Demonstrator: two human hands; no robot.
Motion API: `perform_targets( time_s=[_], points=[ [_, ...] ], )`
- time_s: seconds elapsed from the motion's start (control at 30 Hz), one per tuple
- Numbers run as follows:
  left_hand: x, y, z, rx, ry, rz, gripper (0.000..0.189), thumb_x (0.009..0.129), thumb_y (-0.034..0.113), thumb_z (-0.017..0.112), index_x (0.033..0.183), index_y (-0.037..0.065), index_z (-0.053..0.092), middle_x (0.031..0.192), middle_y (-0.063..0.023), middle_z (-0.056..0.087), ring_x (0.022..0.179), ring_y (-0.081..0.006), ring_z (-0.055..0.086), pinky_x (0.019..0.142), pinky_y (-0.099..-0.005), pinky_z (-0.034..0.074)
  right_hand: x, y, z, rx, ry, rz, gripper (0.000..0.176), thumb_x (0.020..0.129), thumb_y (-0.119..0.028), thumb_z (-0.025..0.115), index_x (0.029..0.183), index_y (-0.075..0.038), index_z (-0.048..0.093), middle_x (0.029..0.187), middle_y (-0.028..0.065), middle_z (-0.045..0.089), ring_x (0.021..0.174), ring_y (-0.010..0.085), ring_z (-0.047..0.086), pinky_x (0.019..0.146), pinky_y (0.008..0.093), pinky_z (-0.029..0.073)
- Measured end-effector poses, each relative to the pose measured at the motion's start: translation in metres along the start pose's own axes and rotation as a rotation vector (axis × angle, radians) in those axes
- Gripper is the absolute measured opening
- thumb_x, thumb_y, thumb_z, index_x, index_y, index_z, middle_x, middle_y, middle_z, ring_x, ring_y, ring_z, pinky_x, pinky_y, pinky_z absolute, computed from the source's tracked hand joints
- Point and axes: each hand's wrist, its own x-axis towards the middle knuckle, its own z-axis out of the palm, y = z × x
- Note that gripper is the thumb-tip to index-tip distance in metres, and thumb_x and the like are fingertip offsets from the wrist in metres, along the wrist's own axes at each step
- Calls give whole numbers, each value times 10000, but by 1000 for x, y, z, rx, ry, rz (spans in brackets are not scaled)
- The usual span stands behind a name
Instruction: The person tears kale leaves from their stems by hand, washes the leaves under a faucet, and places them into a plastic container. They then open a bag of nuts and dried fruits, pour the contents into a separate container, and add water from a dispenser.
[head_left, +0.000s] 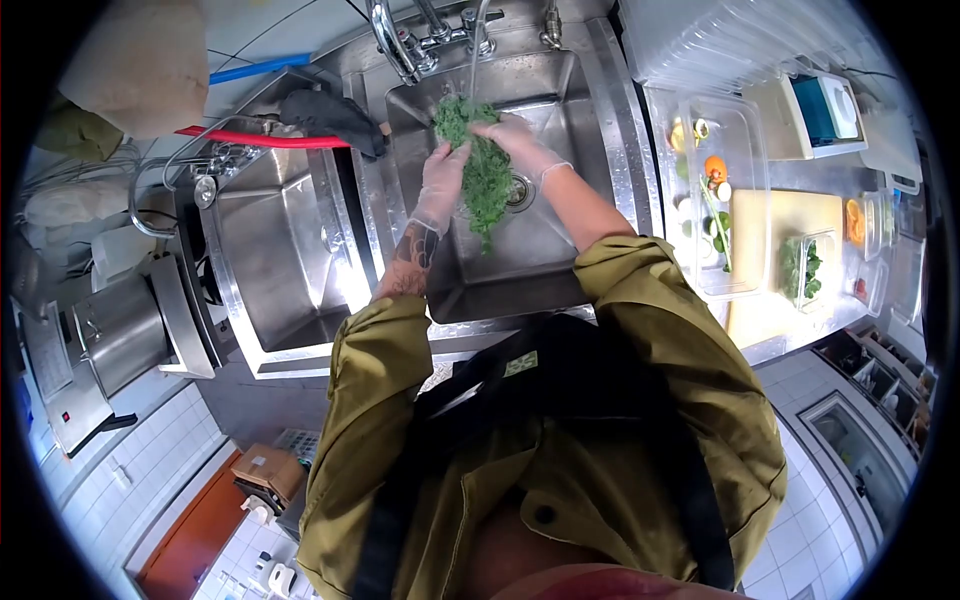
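Note:
Over the steel sink (530, 275), a bunch of curly kale (487, 185) hangs between my two hands, its lower tip pointing toward me. My left hand (440, 185), in a clear glove, grips the bunch from its left side. From the right, my gloved right hand (518, 143) holds the upper part, fingers among the leaves. A thin stream from the faucet (398, 45) area runs down onto the top of the kale. The leaves hide some of my fingertips. Below the bunch, the drain (519, 192) shows partly.
A second sink (290, 255) lies to the left, with a dark cloth (325, 115) and a red hose (265, 141) behind it. On the right counter are a clear container with vegetables (710, 270), a cutting board (750, 318) and a small tub of greens (803, 268).

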Motion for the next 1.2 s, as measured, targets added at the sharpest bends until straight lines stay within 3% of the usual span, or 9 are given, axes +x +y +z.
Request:
perform_targets(
  time_s=[0.2, 0.33, 0.4, 0.5, 0.67, 0.9, 1.0, 1.1, 1.2],
  points=[
    [11, -20, -13, -187, -43, -260, 455, 921, 390, 521, 1230, 56, 519, 1106, -76, 609, 981, -193, 575, 844, -315, 446, 12, 13, -6, 603, -16, 317, 241, 863, -162, 611, 1013, 27, 610, 913, 134, 658, 815, 262, 647, 766, 409, 536],
    [-8, -2, 3, -461, -190, -479, 441, 913, 356, 556, 1243, 68, 503, 1138, -76, 602, 983, -189, 598, 801, -356, 476, 15, 20, -17, 635, -56, 384, 275, 876, -182, 590, 1070, 13, 591, 971, 147, 655, 843, 289, 644, 784, 437, 533],
    [-22, -3, 9, -285, -238, -410, 445, 897, 315, 592, 1247, 57, 495, 1152, -72, 597, 984, -184, 600, 788, -358, 480, 26, 27, -19, 665, -69, 350, 306, 873, -208, 598, 1092, 6, 587, 1016, 153, 647, 898, 296, 638, 794, 450, 527],
    [-6, -18, 4, -79, -119, -320, 454, 872, 264, 636, 1245, 46, 496, 1125, -71, 606, 931, -176, 606, 738, -341, 483, -3, 9, -21, 626, -144, 124, 365, 879, -289, 614, 1139, -35, 582, 1024, 124, 652, 923, 265, 627, 851, 385, 494],
    [12, -15, 2, -246, 114, -119, 319, 853, 220, 656, 1111, 59, 559, 935, -51, 624, 697, -130, 561, 553, -267, 425, -32, -21, -9, -262, -130, 105, 507, 791, -320, 730, 1199, -55, 587, 1011, 71, 660, 919, 178, 618, 853, 301, 469],
    [8, 11, 10, -438, 69, -18, 207, 874, 113, 636, 1064, 68, 566, 1045, -44, 604, 895, -138, 600, 723, -239, 499, -13, 6, -24, 273, -162, 57, 235, 847, -56, 641, 1070, 17, 626, 971, 70, 664, 880, 165, 627, 793, 286, 500],
    [13, 14, 5, -347, 108, -58, 255, 883, 108, 627, 1118, 63, 538, 1090, -49, 599, 951, -159, 605, 809, -280, 509, -18, -3, -24, 322, -127, 46, 231, 852, -65, 634, 1072, 6, 625, 963, 64, 662, 884, 171, 625, 790, 291, 503],
    [17, 12, 4, -418, 142, -69, 319, 881, 122, 634, 1165, 50, 508, 1111, -61, 593, 941, -177, 605, 839, -288, 500, -5, -5, -22, 216, -133, 37, 263, 847, -85, 647, 1097, -6, 623, 975, 64, 665, 888, 150, 614, 794, 293, 495],
    [22, 4, 1, -433, 104, -36, 366, 867, 119, 653, 1188, 46, 494, 1112, -73, 586, 970, -211, 600, 869, -314, 498, 1, -10, -18, -311, 64, -133, 380, 829, -138, 661, 1170, 19, 597, 1057, 118, 654, 948, 181, 604, 826, 288, 477]
  ],
)
